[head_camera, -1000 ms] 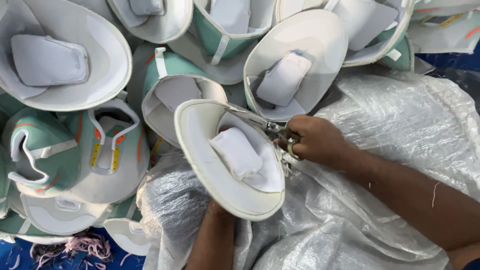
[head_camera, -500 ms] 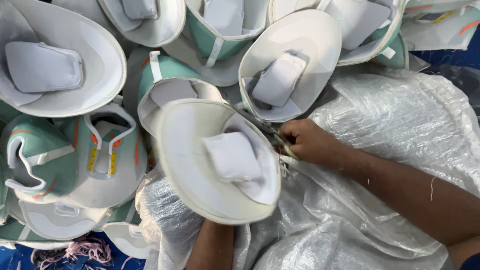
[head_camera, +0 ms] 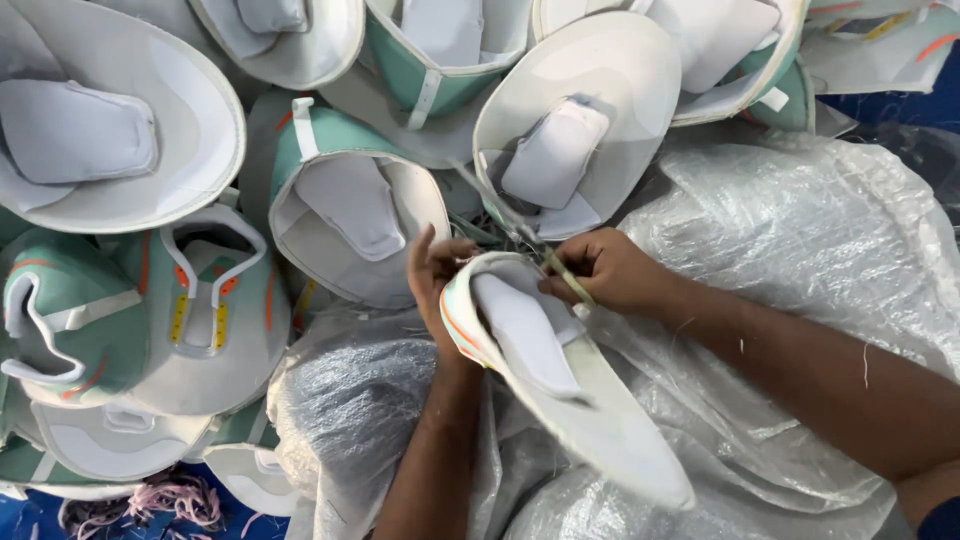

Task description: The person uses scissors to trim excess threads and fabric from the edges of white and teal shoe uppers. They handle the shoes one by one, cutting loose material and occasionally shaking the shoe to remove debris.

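At the far left, a large white oval shoe-upper piece (head_camera: 110, 130) lies open side up, a pale padded tongue at its middle. Below it sits a mint-green upper (head_camera: 150, 320) with orange piping and yellow lace tabs, its white collar facing the camera. A tangle of pink thread (head_camera: 165, 498) lies on the blue surface at the near left edge. Farther in, a green-rimmed upper (head_camera: 345, 225) rests against the pile, its white lining exposed.

At centre, the left hand (head_camera: 440, 285) comes up from the near edge and grips the far rim of a white shoe upper (head_camera: 545, 370), fingers curled over its edge, thumb side pressed on the orange-trimmed border. This piece is tilted, its padded tongue facing up, and it slants toward the near right over the crinkled clear plastic sacking (head_camera: 800, 240) that covers the lap area.

Just right of it, the right hand (head_camera: 615, 270) reaches in from the right, closed around a small pair of thread snips (head_camera: 545, 255) whose thin metal tips point far-left, just beside the upper's rim. Whether the blades touch the fabric cannot be told. Behind the two hands stands another white upper (head_camera: 590, 120), open toward the camera. More green and white uppers crowd the far edge.
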